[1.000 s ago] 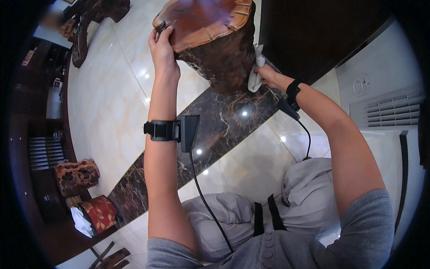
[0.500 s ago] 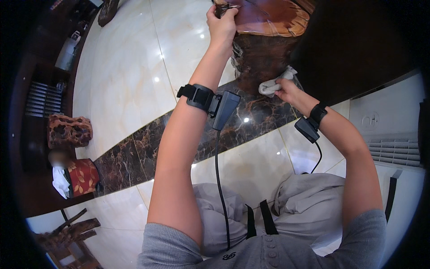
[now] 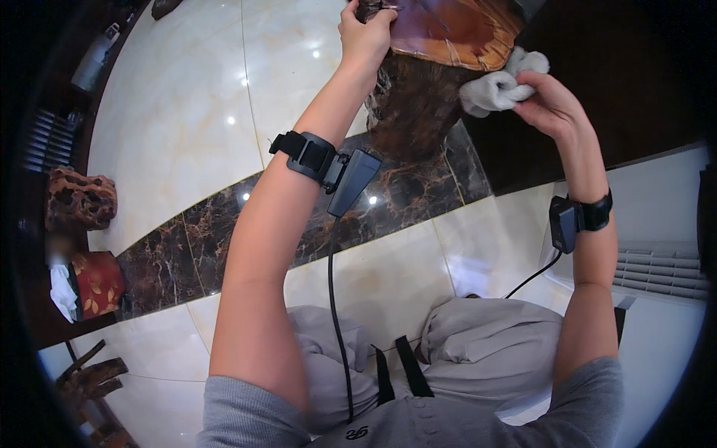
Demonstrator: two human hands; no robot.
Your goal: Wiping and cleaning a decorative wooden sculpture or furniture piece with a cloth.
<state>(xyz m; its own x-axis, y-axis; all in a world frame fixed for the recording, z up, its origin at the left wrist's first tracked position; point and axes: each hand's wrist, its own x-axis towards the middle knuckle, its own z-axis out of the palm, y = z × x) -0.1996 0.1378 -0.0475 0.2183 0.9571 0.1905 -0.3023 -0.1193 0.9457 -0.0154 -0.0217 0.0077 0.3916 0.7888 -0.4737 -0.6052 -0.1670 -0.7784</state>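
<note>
A wooden stump stool or small table with a glossy reddish-brown top (image 3: 455, 33) and a dark, rough trunk (image 3: 414, 108) stands ahead of me. At the left rim of its top is my left hand (image 3: 366, 37), fingers curled over the dark edge and thumb on the upper side. To the right of the trunk, just below the top's near right rim, my right hand (image 3: 553, 104) grips a bunched white cloth (image 3: 497, 91) between thumb and fingers. Part of the cloth sticks up beyond the fingers.
A dark panel (image 3: 597, 82) rises right of the stump, with a white vented unit (image 3: 657, 269) nearer me. Dark marbled tile (image 3: 299, 224) crosses the pale floor (image 3: 187, 97). At the far left stand a carved wood stump (image 3: 82, 198) and a red leaf-patterned box (image 3: 99, 282).
My right hand has lifted the cloth from low beside the trunk's base up to near the top's rim. My left hand stays on the edge. The view has shifted slightly right.
</note>
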